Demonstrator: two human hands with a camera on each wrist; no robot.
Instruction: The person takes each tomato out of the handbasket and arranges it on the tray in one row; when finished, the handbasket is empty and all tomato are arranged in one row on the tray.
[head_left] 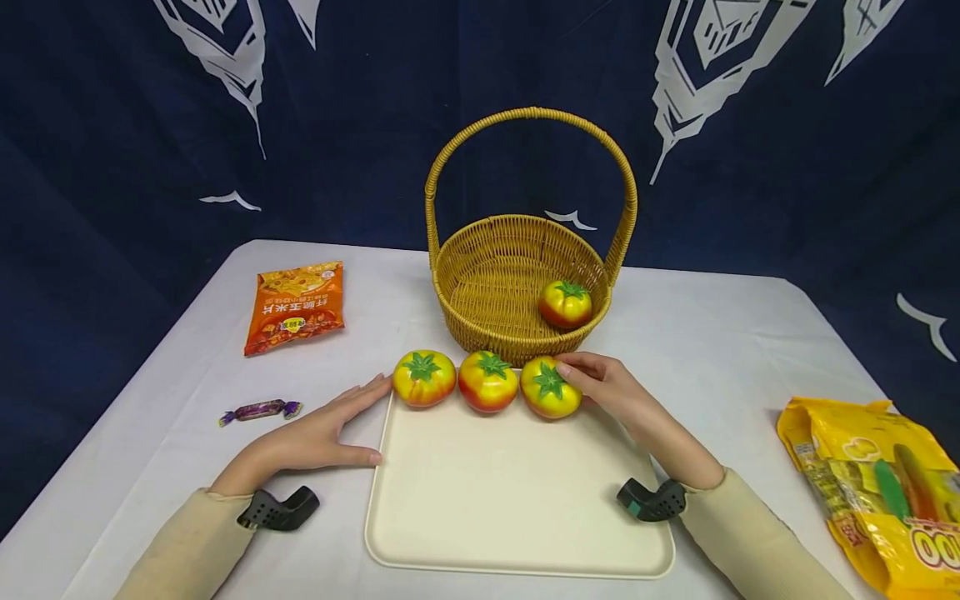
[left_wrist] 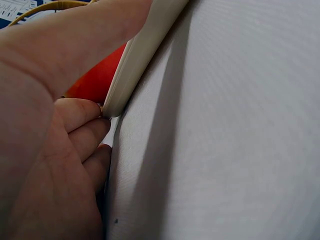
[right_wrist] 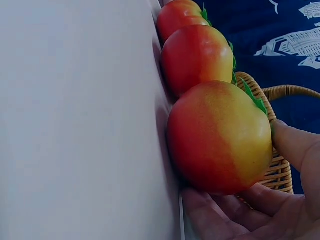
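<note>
Three red-and-yellow toy tomatoes with green leafy tops stand in a row along the far edge of a cream tray (head_left: 517, 500): a left one (head_left: 424, 392), a middle one (head_left: 487, 393) and a right one (head_left: 546, 402). My right hand (head_left: 611, 392) grips the right tomato, thumb on its top near the leaves and fingers around its outer side (right_wrist: 250, 207). My left hand (head_left: 322, 433) lies beside the tray's left edge, fingers extended toward the left tomato, thumb at the rim. Its fingertips reach the tray corner in the left wrist view; whether they touch the tomato is unclear.
Behind the tray stands a wicker basket (head_left: 480, 321) with a tall handle and another toy tomato (head_left: 566, 308) inside. An orange snack bag (head_left: 296, 308) and a purple wrapped candy (head_left: 259, 410) lie on the left. A yellow snack bag (head_left: 873, 492) lies at the right.
</note>
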